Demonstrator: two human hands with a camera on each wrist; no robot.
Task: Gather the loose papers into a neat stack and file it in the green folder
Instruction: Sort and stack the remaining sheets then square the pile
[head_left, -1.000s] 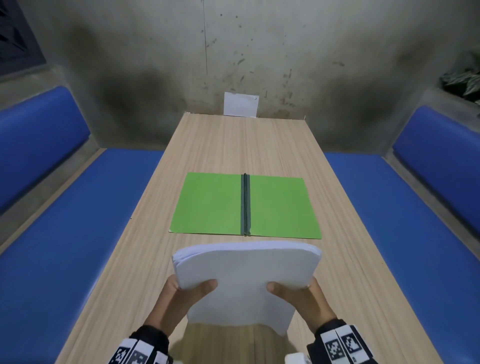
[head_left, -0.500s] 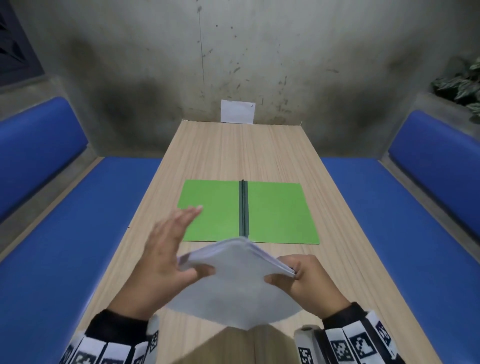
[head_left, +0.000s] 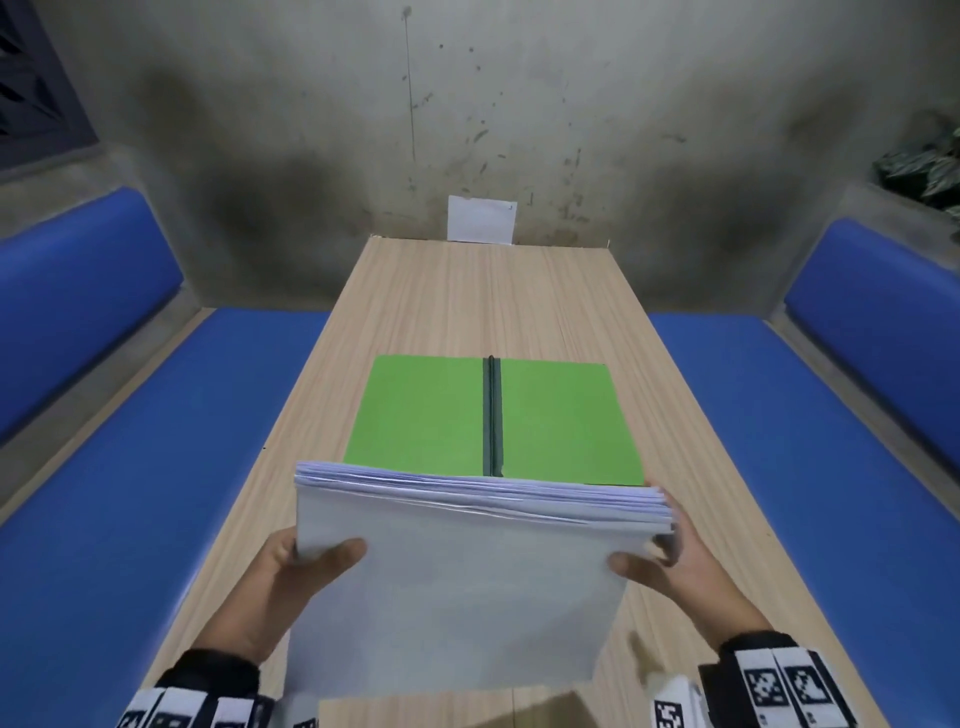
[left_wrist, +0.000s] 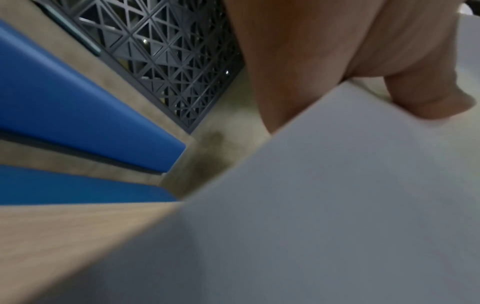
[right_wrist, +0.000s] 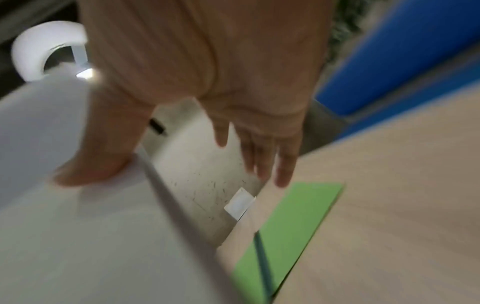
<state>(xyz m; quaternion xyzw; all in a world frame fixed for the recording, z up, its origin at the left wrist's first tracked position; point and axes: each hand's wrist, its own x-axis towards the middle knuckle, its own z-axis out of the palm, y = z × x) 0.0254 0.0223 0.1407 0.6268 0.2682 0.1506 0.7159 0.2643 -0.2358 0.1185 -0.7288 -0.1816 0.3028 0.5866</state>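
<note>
**Wooden table, papers held up on edge**

Wood table (head_left: 467, 291) runs between blue benches (head_left: 130, 441). Half a second ago the left hand (head_left: 270, 597) was off the paper stack (head_left: 457, 571); now it grips again, thumb on top. The right hand (head_left: 680, 566) pinches the other side. The stack stands just in front of the open green folder (head_left: 426, 415), nearly squared, ready to file.

A long, pale wood-grain worktop (head_left: 457, 312) runs away toward the wall at 12 o'clock. A green folder (head_left: 561, 421) lies open and flat at its centre, its dark spine pointing to 12. A small white card (head_left: 482, 219) stands at the far edge, against the wall.
</note>
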